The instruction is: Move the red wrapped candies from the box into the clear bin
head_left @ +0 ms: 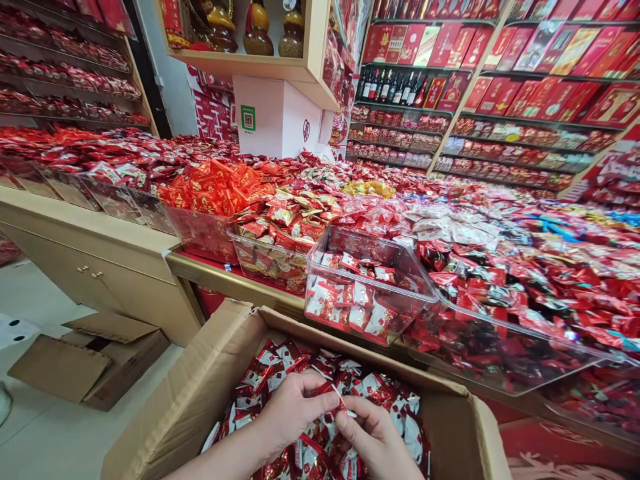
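I am taking the cardboard carton (175,393) as the landmark and reading left to right. On the floor to the left of it, a smaller box (133,373) is lying with its flaps spread. Behind the carton, the gold-edged worktop (197,268) is carrying a row of clear bins: a bin (203,233) heaped with orange-red packets is standing to the rear left, and a bin (270,263) of mixed packets is following it.

Inside the carton, red-and-white packets (287,357) are lying in a loose pile. Above this pile, my left hand (295,403) is grasping a small red packet (329,388) between thumb and forefinger. My right hand (373,430) is pinching the same packet from its right end. I am judging that a slack pinch could drop it among its lookalikes, and that opposed pulling could tear the wrapper.

Directly behind the carton, a part-filled bin (357,243) is holding similar red-and-white packets. It is appearing to overhang the worktop edge; a hand catching its rim could tip it. To the carton's rear right, a wide bin (520,347) is carrying a heap above its rim; a bumped wall could be sending packets downward.
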Available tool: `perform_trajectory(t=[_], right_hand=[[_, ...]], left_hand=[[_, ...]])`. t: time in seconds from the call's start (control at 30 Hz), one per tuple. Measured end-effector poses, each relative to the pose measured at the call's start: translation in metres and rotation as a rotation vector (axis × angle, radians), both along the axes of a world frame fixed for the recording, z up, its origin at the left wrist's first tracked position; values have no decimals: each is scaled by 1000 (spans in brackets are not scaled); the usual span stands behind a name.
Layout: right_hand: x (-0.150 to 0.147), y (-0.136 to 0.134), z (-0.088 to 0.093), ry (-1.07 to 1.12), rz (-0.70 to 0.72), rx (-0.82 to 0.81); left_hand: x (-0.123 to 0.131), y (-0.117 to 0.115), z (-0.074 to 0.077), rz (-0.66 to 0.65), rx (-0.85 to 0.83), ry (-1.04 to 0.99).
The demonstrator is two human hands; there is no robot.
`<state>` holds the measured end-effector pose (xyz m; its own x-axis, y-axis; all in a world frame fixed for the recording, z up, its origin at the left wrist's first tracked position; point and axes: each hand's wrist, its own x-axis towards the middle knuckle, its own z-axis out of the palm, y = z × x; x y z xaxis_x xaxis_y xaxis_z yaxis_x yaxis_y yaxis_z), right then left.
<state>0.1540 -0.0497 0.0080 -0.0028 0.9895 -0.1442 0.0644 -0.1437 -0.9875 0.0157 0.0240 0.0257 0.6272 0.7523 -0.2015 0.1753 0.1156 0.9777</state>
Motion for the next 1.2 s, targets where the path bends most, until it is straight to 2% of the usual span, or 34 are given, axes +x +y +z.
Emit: perform_trajectory(t=[0.17,0.37,0.63,0.93,1.13,1.2], right_hand=[[-2,1,4,102,-69,-56],[-1,3,8,166,-198,-85],[-2,1,-8,169,-343,-109],[-5,0,-3,239,-338,-91],[0,0,-8,246,-367,-93],[1,-1,-7,241,-321,-95]], left_hand=[[0,0,-1,0,32,-38],[5,-5,-6,66,-235,-172],[9,-10,-10,75,-287,-175],[6,-7,-12,19,-246,-201],[6,-7,-9,-5,-234,-217],[6,-8,-8,-21,-231,-212]])
